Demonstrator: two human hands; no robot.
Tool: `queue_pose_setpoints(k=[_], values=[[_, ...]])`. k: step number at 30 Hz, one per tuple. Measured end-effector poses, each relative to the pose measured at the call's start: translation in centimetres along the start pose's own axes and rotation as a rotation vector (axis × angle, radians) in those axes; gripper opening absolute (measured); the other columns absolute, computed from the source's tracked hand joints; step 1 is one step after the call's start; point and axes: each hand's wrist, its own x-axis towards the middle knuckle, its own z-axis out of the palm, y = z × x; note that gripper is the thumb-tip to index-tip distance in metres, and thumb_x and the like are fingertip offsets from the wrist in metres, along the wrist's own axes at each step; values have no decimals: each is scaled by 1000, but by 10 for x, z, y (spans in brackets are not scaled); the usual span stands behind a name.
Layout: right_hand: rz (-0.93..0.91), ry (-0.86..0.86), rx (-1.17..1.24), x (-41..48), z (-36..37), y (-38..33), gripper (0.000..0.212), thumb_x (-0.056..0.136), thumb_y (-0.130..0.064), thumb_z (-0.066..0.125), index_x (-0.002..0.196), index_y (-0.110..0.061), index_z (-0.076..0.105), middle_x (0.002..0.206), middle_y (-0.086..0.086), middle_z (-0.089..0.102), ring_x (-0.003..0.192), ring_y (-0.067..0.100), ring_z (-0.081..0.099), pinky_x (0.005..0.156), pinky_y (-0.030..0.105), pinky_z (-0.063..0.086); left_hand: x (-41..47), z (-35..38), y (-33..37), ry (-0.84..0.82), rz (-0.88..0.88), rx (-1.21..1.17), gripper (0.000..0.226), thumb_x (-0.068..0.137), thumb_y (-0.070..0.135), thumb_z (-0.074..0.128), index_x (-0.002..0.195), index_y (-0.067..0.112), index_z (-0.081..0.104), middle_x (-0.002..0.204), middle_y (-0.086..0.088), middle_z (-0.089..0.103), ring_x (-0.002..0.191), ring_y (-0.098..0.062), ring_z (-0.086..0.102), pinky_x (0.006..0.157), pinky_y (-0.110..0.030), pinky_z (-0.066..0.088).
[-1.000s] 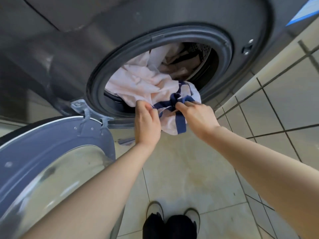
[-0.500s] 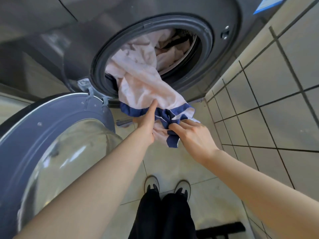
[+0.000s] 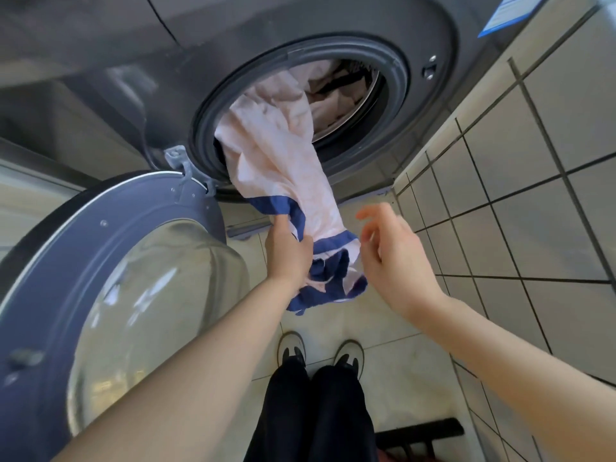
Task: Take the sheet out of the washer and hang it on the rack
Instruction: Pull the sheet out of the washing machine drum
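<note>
Your left hand grips the pink sheet by its blue edge; the sheet runs up into the washer. Your right hand is open, empty, just beside it.

1. The left hand clutches the pale sheet at its blue border.
2. The sheet trails from the washer drum.
3. The right hand hangs open beside it.
</note>
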Motion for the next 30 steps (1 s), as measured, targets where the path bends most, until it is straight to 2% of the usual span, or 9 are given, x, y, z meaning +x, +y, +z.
queue_pose_setpoints(k=[3,7,9,12,16,21,24,26,30], values=[[48,-22,-59,27,2,-11,25,94,-20,50,118,-15,51,113,1,53,105,23,48,86,33,43,-15,-7,-2,-10,155,197,45,90,3,53,131,20,44,122,-3,49,104,-24,53,81,-33,42],[239,-161,7,60,19,-35,72,87,-57,56,141,-16,33,140,9,39,127,33,37,104,43,36,-41,-13,-7,-31,331,546,12,95,11,45,105,16,44,104,0,36,73,-26,48,60,-33,33],[324,-204,87,74,33,-45,97,77,-66,61,148,-18,16,147,12,29,131,37,33,107,50,34,-53,-17,-9,-52,361,598,6,97,14,44,102,13,45,104,-6,40,71,-31,51,56,-38,39],[483,-236,138,87,54,-47,119,66,-65,72,150,-28,-4,152,11,19,137,37,26,110,52,30,-67,-22,-14,-74,504,604,27,87,-1,54,111,10,60,114,-13,53,89,-30,58,65,-34,45],[698,-216,259,83,70,-25,130,62,-49,84,150,-31,-11,152,10,19,137,36,27,111,51,29,-79,-33,-18,1,577,558,33,67,-13,61,88,10,69,80,-10,53,62,-23,44,51,-30,32],[904,-246,559,62,79,-9,118,64,-45,85,146,-26,2,129,4,37,104,27,51,84,44,47,-82,-40,-26,-44,545,429,37,68,-4,60,96,18,70,89,-1,60,77,-21,54,60,-30,43],[812,-248,533,60,79,-5,84,69,-35,84,134,-10,37,114,5,57,83,16,61,63,28,49,-89,-45,-29,-185,369,278,25,68,21,51,90,33,47,74,17,52,67,-7,49,57,-16,35],[700,-218,486,60,77,-1,58,70,-34,84,117,-16,55,98,1,66,70,5,64,50,19,48,-84,-49,-29,-239,191,108,21,64,31,48,79,33,34,65,15,46,56,-8,42,52,-19,34],[589,-165,405,52,72,4,62,73,-30,80,119,-19,40,96,-10,55,82,4,56,61,19,43,-50,-59,-18,-64,-160,-259,20,74,29,64,72,29,44,75,-10,63,68,-27,62,68,-44,51]])
